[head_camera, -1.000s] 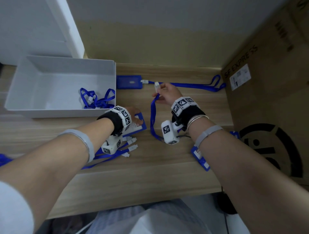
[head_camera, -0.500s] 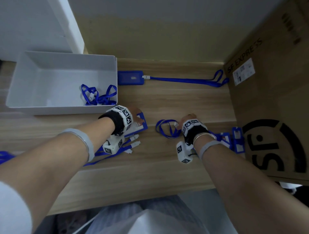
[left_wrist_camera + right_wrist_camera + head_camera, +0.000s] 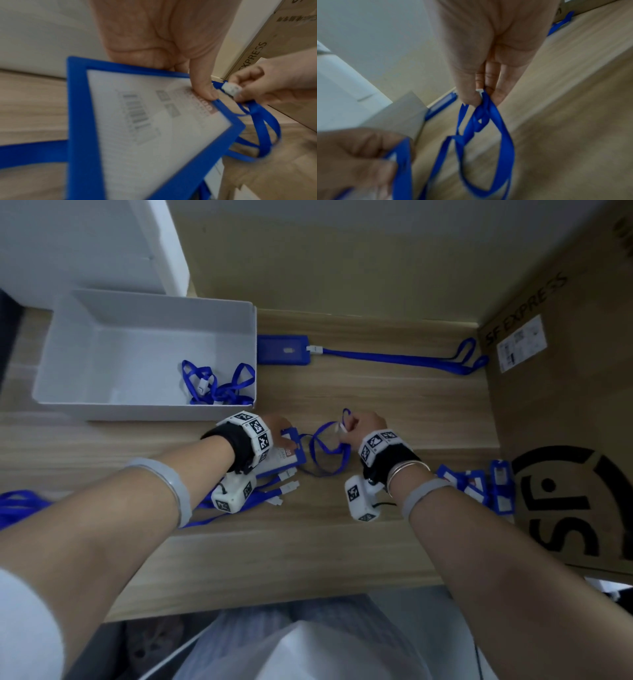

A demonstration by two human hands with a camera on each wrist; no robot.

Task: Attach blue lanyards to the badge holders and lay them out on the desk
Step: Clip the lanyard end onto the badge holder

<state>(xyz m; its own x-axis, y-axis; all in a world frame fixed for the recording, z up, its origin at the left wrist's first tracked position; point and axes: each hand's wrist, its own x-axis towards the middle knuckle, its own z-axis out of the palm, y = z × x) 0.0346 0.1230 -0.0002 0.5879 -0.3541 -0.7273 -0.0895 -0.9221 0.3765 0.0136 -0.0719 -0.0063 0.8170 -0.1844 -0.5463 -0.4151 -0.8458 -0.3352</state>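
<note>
My left hand [image 3: 279, 433] grips a blue-framed badge holder [image 3: 286, 455] with a white card inside; in the left wrist view the thumb [image 3: 204, 89] presses on the holder [image 3: 154, 128] near its top edge. Just right of it, my right hand [image 3: 359, 426] pinches the white clip [image 3: 231, 88] of a blue lanyard [image 3: 325, 446], whose loops hang down to the desk [image 3: 484, 135]. The clip sits close to the holder's slot, apart from it. At the back of the desk lies a blue holder [image 3: 282, 350] with a lanyard [image 3: 404, 359] attached.
A white tray [image 3: 68, 364] at the back left holds a tangled blue lanyard [image 3: 217, 385]. Loose lanyards with white clips [image 3: 284, 487] lie under my left wrist. More blue holders [image 3: 486, 487] lie by my right forearm. A large cardboard box [image 3: 565, 405] stands along the right side.
My right hand came back from the rear of the desk with the lanyard, dipped toward the front, then rose beside my left hand. The left hand stayed on the badge holder.
</note>
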